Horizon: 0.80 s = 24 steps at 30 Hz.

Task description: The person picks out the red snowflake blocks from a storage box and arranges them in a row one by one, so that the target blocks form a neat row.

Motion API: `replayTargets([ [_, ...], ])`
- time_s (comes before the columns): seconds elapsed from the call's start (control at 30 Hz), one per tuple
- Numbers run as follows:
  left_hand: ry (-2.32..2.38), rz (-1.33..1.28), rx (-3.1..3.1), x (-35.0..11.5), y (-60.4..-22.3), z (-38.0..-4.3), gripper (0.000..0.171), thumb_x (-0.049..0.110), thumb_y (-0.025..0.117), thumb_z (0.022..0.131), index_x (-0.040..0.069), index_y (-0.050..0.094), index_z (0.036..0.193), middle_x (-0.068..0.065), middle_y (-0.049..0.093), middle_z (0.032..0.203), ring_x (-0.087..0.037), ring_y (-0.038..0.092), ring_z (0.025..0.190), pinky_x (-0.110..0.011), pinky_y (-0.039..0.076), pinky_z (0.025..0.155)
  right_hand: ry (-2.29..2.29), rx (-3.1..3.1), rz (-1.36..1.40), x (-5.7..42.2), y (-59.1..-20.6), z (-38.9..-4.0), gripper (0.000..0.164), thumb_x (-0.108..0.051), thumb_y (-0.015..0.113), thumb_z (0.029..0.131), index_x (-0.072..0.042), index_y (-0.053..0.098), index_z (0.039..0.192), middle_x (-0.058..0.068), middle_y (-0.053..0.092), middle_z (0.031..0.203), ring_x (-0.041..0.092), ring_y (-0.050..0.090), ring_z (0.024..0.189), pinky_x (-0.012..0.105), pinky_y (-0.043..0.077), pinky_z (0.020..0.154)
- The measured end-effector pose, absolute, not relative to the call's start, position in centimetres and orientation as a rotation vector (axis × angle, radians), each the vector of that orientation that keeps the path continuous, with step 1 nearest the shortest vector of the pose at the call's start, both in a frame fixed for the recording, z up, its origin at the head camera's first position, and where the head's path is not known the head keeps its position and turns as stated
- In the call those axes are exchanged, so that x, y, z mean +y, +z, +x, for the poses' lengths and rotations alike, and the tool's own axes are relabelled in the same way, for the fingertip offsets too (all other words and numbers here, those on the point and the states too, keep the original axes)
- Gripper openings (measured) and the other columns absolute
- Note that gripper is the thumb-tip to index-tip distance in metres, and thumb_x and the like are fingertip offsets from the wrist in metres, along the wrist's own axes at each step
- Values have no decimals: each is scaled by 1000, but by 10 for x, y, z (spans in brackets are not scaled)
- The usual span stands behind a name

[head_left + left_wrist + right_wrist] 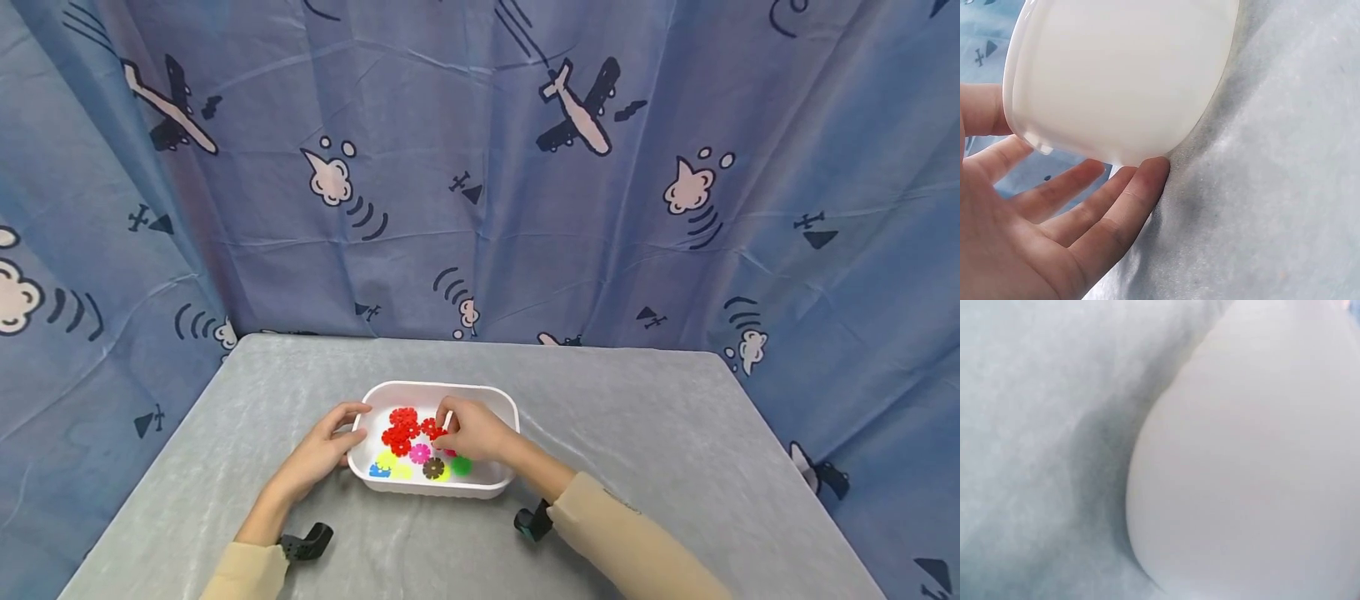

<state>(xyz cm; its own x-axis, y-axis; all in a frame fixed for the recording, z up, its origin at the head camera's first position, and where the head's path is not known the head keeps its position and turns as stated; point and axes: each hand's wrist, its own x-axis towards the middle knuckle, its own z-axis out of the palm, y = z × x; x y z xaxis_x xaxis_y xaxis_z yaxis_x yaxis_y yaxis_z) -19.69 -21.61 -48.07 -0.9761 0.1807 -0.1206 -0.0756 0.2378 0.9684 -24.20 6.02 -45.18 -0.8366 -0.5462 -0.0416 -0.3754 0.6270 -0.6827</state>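
A white plastic tray (480, 490) holds flower-shaped building discs. Red discs (401, 431) cluster left of its middle; nearer its front wall lie a pink disc (420, 453), a brown disc (433, 468), a green disc (461, 466), a blue disc (379, 471) and several yellow ones. My left hand (322, 446) holds the tray's left end, its fingertips against the end wall (1116, 94) in the left wrist view. Inside the tray, my right hand (476, 429) pinches a red disc (438, 433) between thumb and index finger, partly hidden by the fingers.
The tray stands on a grey cloth-covered table (637, 433). A blue curtain (420, 275) printed with planes hangs behind and at both sides. Each wrist carries a black camera, and the right wrist view is filled by the blurred tray wall (1241, 475) and tablecloth.
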Motion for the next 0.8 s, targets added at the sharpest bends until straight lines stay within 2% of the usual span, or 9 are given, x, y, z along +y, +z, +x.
replayTargets([
  [0.17,1807,88,2314,-216,-482,-196,42,12,57,103,7,49,144,-23,46,143,-27,62,103,-30,53,71,-1070,2596,-737,72,-446,-235,24,-15,83,86,-16,60,91,-2,56,67,11,53,58,24,42,53],
  [0.37,1812,90,2315,-216,-481,-197,42,12,57,103,7,48,144,-24,45,144,-28,62,107,-31,55,73,-1263,2523,-738,95,-433,-232,22,-9,82,86,-9,61,94,1,58,67,13,55,52,26,47,50],
  [0.57,1807,75,2327,-216,-480,-198,41,11,58,103,7,49,143,-23,45,144,-29,62,105,-31,54,72,-1365,2545,-649,119,-423,-234,23,-8,80,87,-7,60,99,3,62,72,15,57,56,29,49,52],
  [0.8,1825,63,2327,-216,-479,-197,41,10,57,102,5,49,142,-25,45,144,-30,62,108,-32,55,73,-1427,2604,-467,144,-414,-240,25,-9,81,87,-6,61,102,12,66,78,21,59,58,38,55,57],
])
